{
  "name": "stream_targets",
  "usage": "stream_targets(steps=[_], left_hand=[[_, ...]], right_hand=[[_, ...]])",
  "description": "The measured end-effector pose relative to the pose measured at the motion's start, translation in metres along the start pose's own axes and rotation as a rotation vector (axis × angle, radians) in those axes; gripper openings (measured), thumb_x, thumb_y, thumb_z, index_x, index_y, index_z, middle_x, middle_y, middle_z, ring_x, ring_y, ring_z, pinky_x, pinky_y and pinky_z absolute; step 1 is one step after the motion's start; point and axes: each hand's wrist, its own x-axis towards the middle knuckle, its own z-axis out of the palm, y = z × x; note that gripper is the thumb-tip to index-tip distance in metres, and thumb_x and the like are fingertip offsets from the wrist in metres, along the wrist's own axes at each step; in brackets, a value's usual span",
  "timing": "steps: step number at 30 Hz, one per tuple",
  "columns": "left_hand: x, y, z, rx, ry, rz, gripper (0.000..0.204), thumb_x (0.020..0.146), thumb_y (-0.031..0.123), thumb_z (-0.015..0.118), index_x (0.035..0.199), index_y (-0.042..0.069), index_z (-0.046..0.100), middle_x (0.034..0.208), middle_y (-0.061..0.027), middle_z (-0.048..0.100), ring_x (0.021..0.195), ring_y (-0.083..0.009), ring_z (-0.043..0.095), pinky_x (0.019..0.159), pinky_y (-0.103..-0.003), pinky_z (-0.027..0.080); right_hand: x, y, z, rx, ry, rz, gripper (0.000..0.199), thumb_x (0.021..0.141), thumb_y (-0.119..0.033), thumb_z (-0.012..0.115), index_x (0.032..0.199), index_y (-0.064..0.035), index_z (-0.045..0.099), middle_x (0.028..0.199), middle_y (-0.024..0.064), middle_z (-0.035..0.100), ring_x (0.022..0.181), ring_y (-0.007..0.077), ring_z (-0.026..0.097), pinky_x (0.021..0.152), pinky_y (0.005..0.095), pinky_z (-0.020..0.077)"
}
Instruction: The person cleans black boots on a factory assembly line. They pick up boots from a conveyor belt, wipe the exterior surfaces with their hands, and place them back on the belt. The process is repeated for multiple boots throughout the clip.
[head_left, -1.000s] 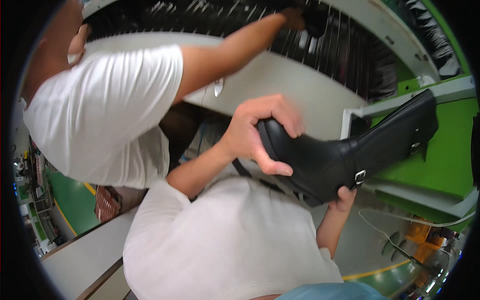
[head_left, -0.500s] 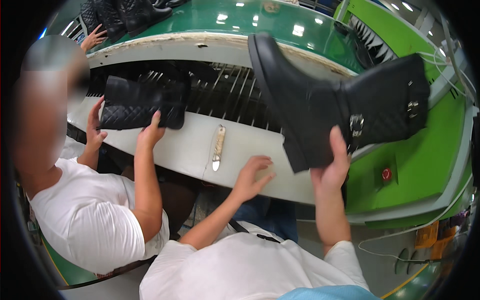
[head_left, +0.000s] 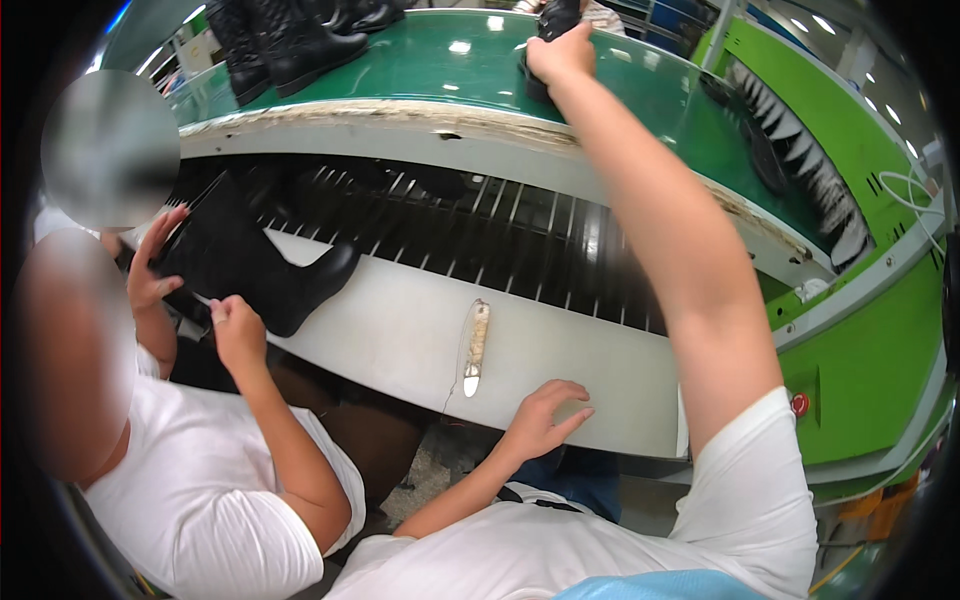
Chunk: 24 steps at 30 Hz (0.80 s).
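My right arm stretches far forward over the green belt, and my right hand (head_left: 562, 52) is closed around a black boot (head_left: 540, 85). Only part of that boot shows; the hand covers the rest. My left hand (head_left: 547, 420) hovers at the near edge of the white worktop (head_left: 620, 400), fingers curved apart and holding nothing. To its left on the worktop lies a small tape-wrapped tool (head_left: 478, 345) with a pale rounded tip and a thin cord.
At left, a co-worker in a white shirt handles another black boot (head_left: 245, 260). Several quilted black boots (head_left: 290, 50) stand on the green belt (head_left: 430, 70). Dark rails run below it. A green machine (head_left: 850, 380) with a bristled opening and a red button (head_left: 799, 404) stands at right.
My right hand has carried the buckled boot forward from over the worktop to the far side of the belt. The co-worker's boot has turned, its toe now pointing right. My view has shifted.
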Motion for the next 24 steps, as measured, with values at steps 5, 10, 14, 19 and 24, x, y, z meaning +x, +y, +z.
stream_targets(steps=[5,10,14,19,24], left_hand=[[-0.003,-0.006,-0.004,-0.027,0.02,-0.008,0.018,0.095,0.008,0.085,0.112,0.002,0.08,0.117,-0.0162,0.081,0.113,-0.0345,0.079,0.101,-0.042,0.062],[-0.008,-0.007,-0.019,-0.005,0.084,0.011,0.017,0.095,0.009,0.085,0.108,0.0,0.078,0.113,-0.0166,0.08,0.109,-0.0373,0.077,0.096,-0.044,0.062],[-0.002,-0.005,-0.008,-0.031,0.018,0.04,0.016,0.093,0.006,0.086,0.106,0.0,0.079,0.112,-0.0158,0.081,0.107,-0.035,0.078,0.095,-0.042,0.062],[0.002,-0.004,0.003,-0.03,-0.028,0.085,0.014,0.093,0.006,0.086,0.105,0.001,0.079,0.109,-0.0146,0.081,0.105,-0.0341,0.078,0.093,-0.042,0.062],[0.001,-0.003,-0.006,0.053,0.01,0.042,0.014,0.094,0.008,0.086,0.102,0.001,0.078,0.106,-0.0145,0.08,0.102,-0.0361,0.077,0.089,-0.044,0.062]], right_hand=[[0.006,0.028,-0.006,0.282,-0.315,-0.205,0.083,0.087,-0.042,0.096,0.146,0.0058,0.065,0.141,0.0322,0.071,0.132,0.0459,0.069,0.111,0.0503,0.0549],[0.012,0.06,-0.162,-0.836,-0.309,-0.394,0.089,0.091,-0.07,0.082,0.141,0.0025,0.073,0.127,0.0247,0.081,0.117,0.0349,0.079,0.1,0.0441,0.0621],[0.086,0.198,-0.293,-1.081,-0.371,-0.227,0.113,0.082,-0.088,0.075,0.149,0.0025,0.068,0.14,0.0257,0.076,0.123,0.0408,0.077,0.105,0.0526,0.0602],[0.128,0.282,-0.364,-0.956,-0.149,-0.266,0.116,0.082,-0.093,0.073,0.151,0.0008,0.068,0.138,0.0269,0.076,0.122,0.0386,0.077,0.104,0.0498,0.0594],[0.022,0.129,-0.274,-0.335,-0.406,0.109,0.087,0.094,-0.074,0.078,0.14,0.0006,0.072,0.107,0.0151,0.082,0.095,0.0301,0.079,0.089,0.0408,0.0632]])
